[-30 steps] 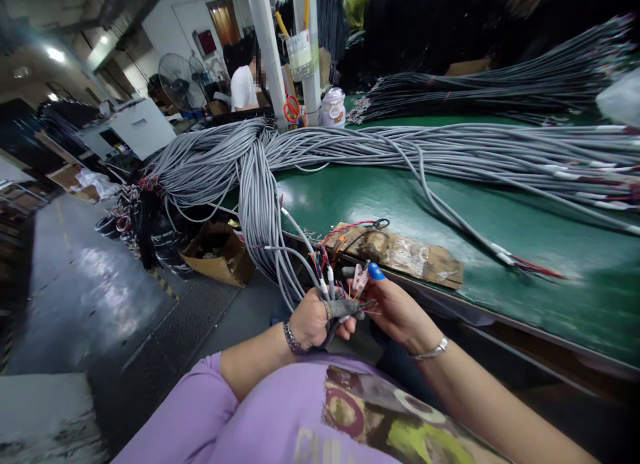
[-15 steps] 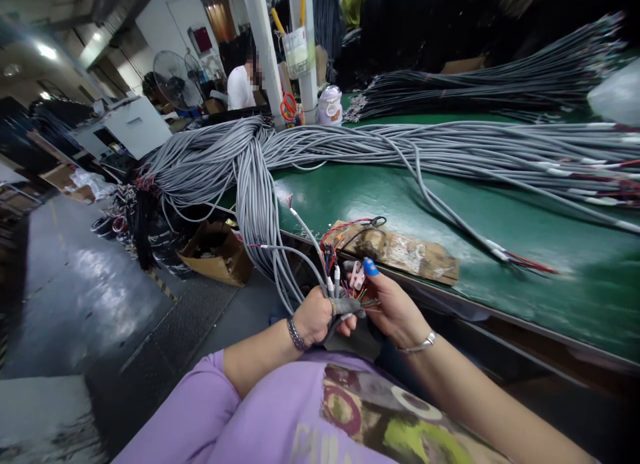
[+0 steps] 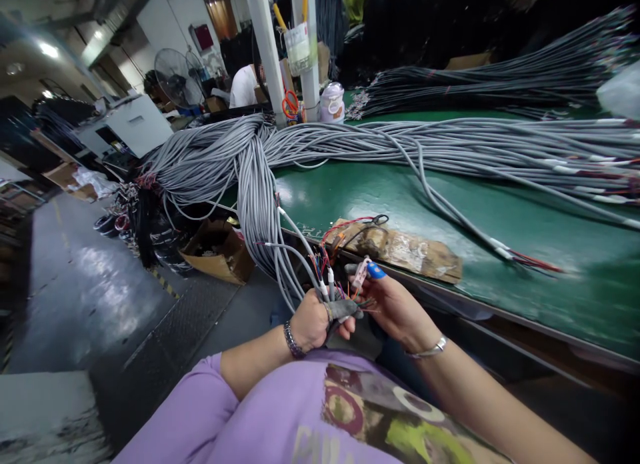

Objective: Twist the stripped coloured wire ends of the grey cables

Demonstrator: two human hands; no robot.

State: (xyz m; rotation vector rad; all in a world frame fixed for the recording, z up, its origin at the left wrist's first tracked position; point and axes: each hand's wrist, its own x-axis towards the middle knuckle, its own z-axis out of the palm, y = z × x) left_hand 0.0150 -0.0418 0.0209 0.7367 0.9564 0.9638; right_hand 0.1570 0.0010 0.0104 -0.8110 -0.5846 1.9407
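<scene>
– What are the hands holding at your end?
– On my feed, the left hand (image 3: 310, 319) is clenched around several grey multi-core cables (image 3: 332, 293). White collars (image 3: 331, 275) mark their ends, and coloured cores (image 3: 317, 264) fan out above the fist.
– And the right?
– My right hand (image 3: 395, 311) has a small pale-pink tool (image 3: 361, 275) pinched by the thumb, which wears a blue cover (image 3: 376, 271). I can't make out the tool's exact type. Loose wire ends (image 3: 369, 305) lie between the two hands, close to the right fingers; I can't tell whether those fingers grip them.
– Where is all this?
– The held cables are in front of the purple shirt (image 3: 270, 407), just off the edge of the green table (image 3: 360, 191). A grey cable bundle (image 3: 256, 204) droops over that edge beyond the left hand.
– Anything near the right one?
– I see a worn cardboard strip (image 3: 435, 261) lying along the table's edge, and below the bundle, an open cardboard box (image 3: 220, 254).
</scene>
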